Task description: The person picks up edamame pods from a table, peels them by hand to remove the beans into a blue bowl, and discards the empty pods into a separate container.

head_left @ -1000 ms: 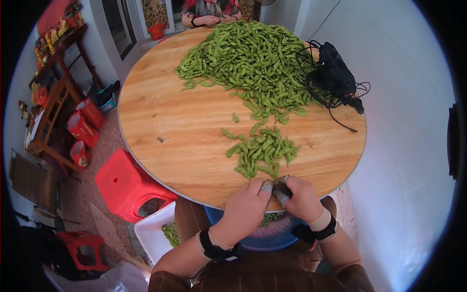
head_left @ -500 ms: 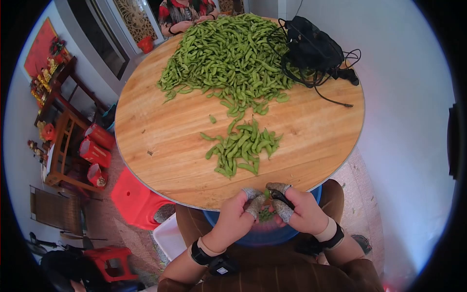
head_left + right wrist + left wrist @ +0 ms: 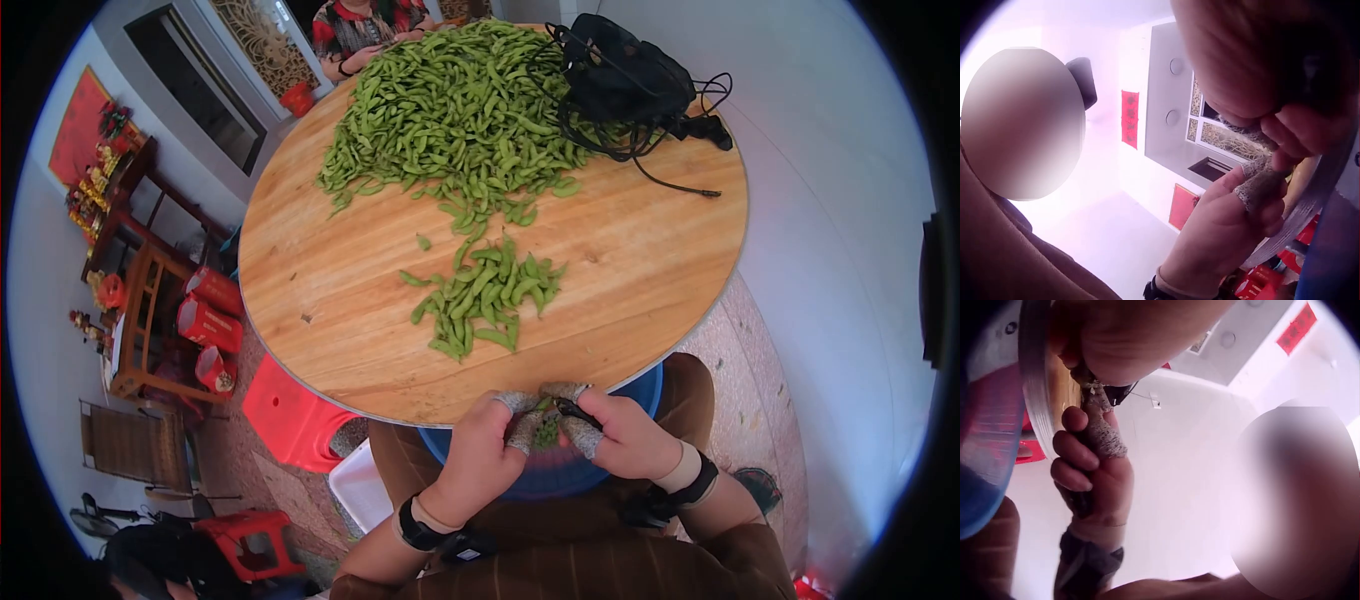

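Both hands meet over the table's near edge, thumbs and forefingers wrapped in speckled grey finger covers. My left hand point(image 3: 474, 452) pinches a green soybean pod point(image 3: 544, 404), mostly hidden by the fingertips. Close against it, my right hand point(image 3: 632, 438) grips a small black tool point(image 3: 572, 409); its exact kind I cannot tell. Below the hands sits a blue basin point(image 3: 648, 396) with shelled green beans point(image 3: 547, 433) in it. A small heap of pods point(image 3: 485, 295) lies on the table just beyond the hands.
A large pile of pods point(image 3: 450, 110) covers the far part of the round wooden table point(image 3: 330, 250). A black bag with cables point(image 3: 625, 75) lies at right. Another person point(image 3: 365, 30) sits opposite. A red stool point(image 3: 290, 415) and a white tub point(image 3: 362, 485) stand at left.
My hands have turned from close together, thumbs up at the table edge, to slightly apart over the basin, with the pod and black tool showing between them. The head view has shifted.
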### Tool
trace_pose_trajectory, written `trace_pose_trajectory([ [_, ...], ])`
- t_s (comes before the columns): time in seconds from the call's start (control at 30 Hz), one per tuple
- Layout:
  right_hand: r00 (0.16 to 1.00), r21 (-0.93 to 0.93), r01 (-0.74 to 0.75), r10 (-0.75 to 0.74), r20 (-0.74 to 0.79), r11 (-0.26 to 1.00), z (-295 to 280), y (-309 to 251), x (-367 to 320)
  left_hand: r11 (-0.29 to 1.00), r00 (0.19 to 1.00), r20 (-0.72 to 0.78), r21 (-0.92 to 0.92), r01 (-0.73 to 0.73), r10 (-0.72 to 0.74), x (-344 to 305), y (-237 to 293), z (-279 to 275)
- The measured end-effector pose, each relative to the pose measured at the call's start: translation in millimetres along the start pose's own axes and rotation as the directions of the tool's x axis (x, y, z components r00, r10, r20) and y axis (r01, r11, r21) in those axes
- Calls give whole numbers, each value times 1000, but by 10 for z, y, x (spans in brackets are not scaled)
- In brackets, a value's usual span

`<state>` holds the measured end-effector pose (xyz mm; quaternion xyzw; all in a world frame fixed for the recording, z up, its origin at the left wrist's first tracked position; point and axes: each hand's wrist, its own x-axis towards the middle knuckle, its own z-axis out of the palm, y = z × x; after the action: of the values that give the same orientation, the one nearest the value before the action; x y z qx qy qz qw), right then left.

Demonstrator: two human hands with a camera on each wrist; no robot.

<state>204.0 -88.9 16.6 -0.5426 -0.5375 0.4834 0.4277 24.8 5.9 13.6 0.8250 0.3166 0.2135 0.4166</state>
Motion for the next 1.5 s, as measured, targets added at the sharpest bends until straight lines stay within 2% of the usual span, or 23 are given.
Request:
trace_pose_trajectory([
  [0.1, 996, -76, 68, -72, -52, 995, 60, 18, -22, 979, 992, 81, 173, -107, 95, -1, -15, -19],
  [0.2, 994, -118, 95, -101, -40, 988, 103, 33, -43, 980, 989, 97, 159, -124, 109, -40, 0, -78],
  [0.43, 999, 58, -43, 43, -1, 997, 176, -77, -108, 979, 982, 33, 76, -189, 187, -168, -11, -92],
  [0.5, 997, 69, -74, 74, 3, 995, 182, -87, -117, 947, 961, -1, 173, -272, 276, -221, -48, -61],
  [0.53, 983, 201, -183, 174, 64, 962, 185, -61, -126, 948, 962, 1, 170, -271, 274, -236, -61, -63],
  [0.57, 955, 323, -294, 262, 138, 900, 188, -27, -134, 979, 989, 139, -204, -12, 41, -238, -76, -83],
  [0.6, 954, 326, -299, 266, 140, 897, 206, 30, -148, 816, 929, 346, -495, 299, -130, -252, -98, -102],
  [0.63, 955, 433, -294, 239, 178, 852, 235, 108, -162, 813, 927, 350, -495, 308, -138, -265, -189, -101],
  [0.67, 954, 533, -293, 208, 215, 794, 261, 193, -168, 461, 848, 525, -736, 497, -76, -268, -338, -77],
  [0.7, 951, 535, -302, 211, 225, 789, 284, 310, -145, 17, 770, 635, -772, 635, 64, -280, -433, -52],
  [0.73, 995, 119, 89, -93, 26, 989, 303, 445, -102, 10, 772, 633, -773, 634, 54, -301, -454, -14],
  [0.77, 896, -365, 409, -443, -11, 836, 312, 530, -90, -93, 735, 677, -730, 678, 45, -334, -458, 55],
  [0.8, 900, -353, 405, -436, -10, 843, 273, 569, -107, -194, 694, 719, -675, 712, 45, -354, -466, 131],
  [0.87, 946, -496, 289, -325, 14, 819, 148, 633, -132, -166, 692, 722, -684, 711, -7, -312, -501, 229],
  [0.93, 966, -408, 227, -257, -20, 885, 142, 632, -163, 25, 654, 731, -663, 748, -196, -213, -514, 274],
  [1.03, 981, -321, 161, -186, -50, 933, 112, 818, -254, 89, 614, 752, -612, 785, -240, -116, -613, 355],
  [1.2, 976, -335, 205, -219, -5, 920, -43, 920, -280, 159, 607, 761, -586, 794, -228, -22, -609, 373],
  [1.27, 960, -353, 261, -281, -6, 899, -118, 837, -290, 130, 546, 816, -530, 838, -192, -21, -665, 408],
  [1.33, 988, -354, 134, -152, -22, 925, -190, 646, -321, 185, 540, 816, -509, 840, -207, 12, -613, 414],
  [1.37, 994, -258, 79, -94, -47, 963, -185, 703, -339, 179, 510, 832, -479, 859, -221, -10, -559, 421],
  [1.43, 995, -244, 77, -89, -40, 967, -148, 787, -372, 218, 456, 860, -411, 885, -231, -95, -589, 525],
  [1.47, 997, -213, 64, -73, -35, 975, -137, 823, -365, 250, 487, 845, -434, 865, -220, -131, -619, 551],
  [1.5, 997, -106, 32, -39, -61, 994, -99, 858, -366, 183, 502, 847, -473, 862, -177, -160, -624, 548],
])
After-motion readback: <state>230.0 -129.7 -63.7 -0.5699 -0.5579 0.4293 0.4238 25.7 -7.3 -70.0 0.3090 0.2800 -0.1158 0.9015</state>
